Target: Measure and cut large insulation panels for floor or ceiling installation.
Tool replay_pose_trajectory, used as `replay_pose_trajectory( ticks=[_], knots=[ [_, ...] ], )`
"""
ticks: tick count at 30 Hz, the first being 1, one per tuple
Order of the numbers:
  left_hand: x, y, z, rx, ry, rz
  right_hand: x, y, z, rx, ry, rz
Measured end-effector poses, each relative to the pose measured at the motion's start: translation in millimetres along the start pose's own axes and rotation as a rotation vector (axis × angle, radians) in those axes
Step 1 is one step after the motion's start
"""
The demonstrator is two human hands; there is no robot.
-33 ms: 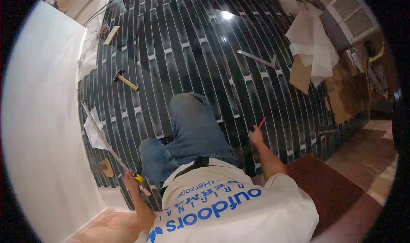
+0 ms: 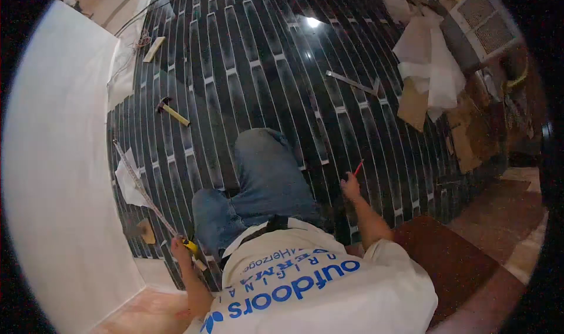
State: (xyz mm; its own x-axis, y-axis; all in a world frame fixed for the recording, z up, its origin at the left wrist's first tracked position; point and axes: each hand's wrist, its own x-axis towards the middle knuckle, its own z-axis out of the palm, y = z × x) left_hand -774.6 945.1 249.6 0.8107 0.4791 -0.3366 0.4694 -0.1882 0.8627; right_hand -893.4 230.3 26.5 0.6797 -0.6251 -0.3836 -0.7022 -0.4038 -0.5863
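My left hand (image 2: 179, 250) is closed at the near left, gripping a yellow tape measure (image 2: 190, 245). The tape's pale blade (image 2: 141, 187) runs out from it, up and to the left across a white sheet (image 2: 127, 180), toward the wall. On the other side, my right hand (image 2: 351, 186) is closed around a red pencil (image 2: 358, 167), its tip pointing up and away. Beneath both hands spreads a dark floor of long strips (image 2: 264, 99) with pale edges and staggered ends. I kneel on it in jeans.
A hammer (image 2: 174, 114) lies ahead on the left, with a pale wood piece (image 2: 154, 49) beyond. A metal square (image 2: 352, 83) rests ahead right, near crumpled white sheeting (image 2: 432, 58) and cardboard (image 2: 413, 104). The white wall (image 2: 64, 175) borders the left; a reddish-brown board (image 2: 452, 269) is at lower right.
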Motion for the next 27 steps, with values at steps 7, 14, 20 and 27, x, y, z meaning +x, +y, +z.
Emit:
replay_pose_trajectory(
  ticks=[7,14,20,27],
  knots=[
    [7.4,-14.2,24.5,0.410,-0.132,0.123,15.8,-7.1,-25.0,-0.048,-0.028,-0.024],
    [95.4,92.9,63.5,0.481,-0.170,0.245,1.7,32.3,-4.0,-0.080,-0.018,0.113],
    [256.6,174.2,145.9,0.554,-0.211,0.367,60.4,-70.9,15.8,-0.067,-0.038,0.103],
    [420.1,214.1,394.4,0.568,-0.462,0.328,336.1,-301.0,43.2,-0.212,0.023,-0.333]
  ],
)
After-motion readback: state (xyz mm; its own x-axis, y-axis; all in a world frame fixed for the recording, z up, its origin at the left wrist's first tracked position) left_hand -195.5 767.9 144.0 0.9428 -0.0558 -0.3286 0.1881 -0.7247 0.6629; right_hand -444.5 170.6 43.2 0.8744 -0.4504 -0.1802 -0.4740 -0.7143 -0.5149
